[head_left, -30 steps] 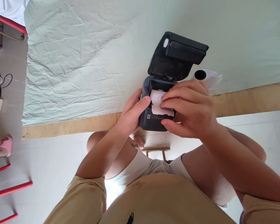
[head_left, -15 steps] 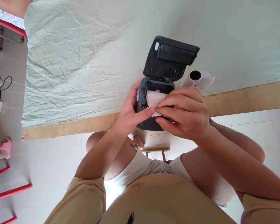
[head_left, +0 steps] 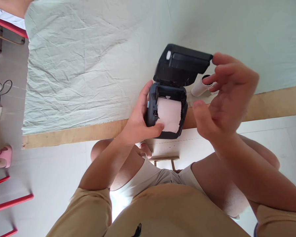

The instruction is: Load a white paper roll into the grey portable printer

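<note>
While the left hand point(head_left: 138, 123) clasps the black printer point(head_left: 151, 103), its lid point(head_left: 180, 64) stands open.
The left thumb lies over the white paper point(head_left: 170, 113), fingers along the printer's side near the wooden edge point(head_left: 101, 133); the right hand point(head_left: 228, 95) has fingers apart, one tip at the lid's corner, contact unclear.

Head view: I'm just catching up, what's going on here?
The person's left hand holds a black device at the table edge, thumb on the white paper inside it. The lid stands open. The right hand has its fingertips at the lid's corner; contact is hard to confirm. A white roll is partly hidden behind that hand.
</note>
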### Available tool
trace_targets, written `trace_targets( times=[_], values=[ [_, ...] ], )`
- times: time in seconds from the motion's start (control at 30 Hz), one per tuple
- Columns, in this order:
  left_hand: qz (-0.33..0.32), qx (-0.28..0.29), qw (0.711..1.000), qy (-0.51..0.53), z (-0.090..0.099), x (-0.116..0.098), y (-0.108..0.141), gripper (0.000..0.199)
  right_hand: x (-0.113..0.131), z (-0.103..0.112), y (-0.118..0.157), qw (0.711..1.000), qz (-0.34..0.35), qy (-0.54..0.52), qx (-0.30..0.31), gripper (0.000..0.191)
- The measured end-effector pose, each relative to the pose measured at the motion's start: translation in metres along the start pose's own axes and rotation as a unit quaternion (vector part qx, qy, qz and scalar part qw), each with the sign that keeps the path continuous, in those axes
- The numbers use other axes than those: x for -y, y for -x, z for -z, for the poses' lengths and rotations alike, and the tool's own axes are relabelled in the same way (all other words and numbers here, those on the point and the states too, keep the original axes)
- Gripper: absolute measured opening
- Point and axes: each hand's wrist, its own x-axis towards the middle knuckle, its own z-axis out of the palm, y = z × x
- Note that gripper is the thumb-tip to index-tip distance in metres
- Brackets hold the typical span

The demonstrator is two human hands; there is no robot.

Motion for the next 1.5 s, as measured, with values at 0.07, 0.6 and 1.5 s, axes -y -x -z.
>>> trace_targets(
  times=[0.07,0.6,1.5],
  values=[
    [0.002,-0.018,1.0,-0.001,-0.002,-0.003,0.002,0.134,0.001,-0.001,-0.002,0.998,-0.004,-0.054,-0.037,0.039],
    [0.046,-0.094,0.99,0.094,-0.031,-0.031,0.004,0.067,-0.013,-0.013,0.014,0.948,-0.191,-0.194,0.169,0.058],
    [0.048,-0.246,0.961,0.119,-0.039,-0.029,-0.006,0.058,-0.011,-0.011,0.013,0.903,-0.238,-0.286,0.215,0.059]
  ],
)
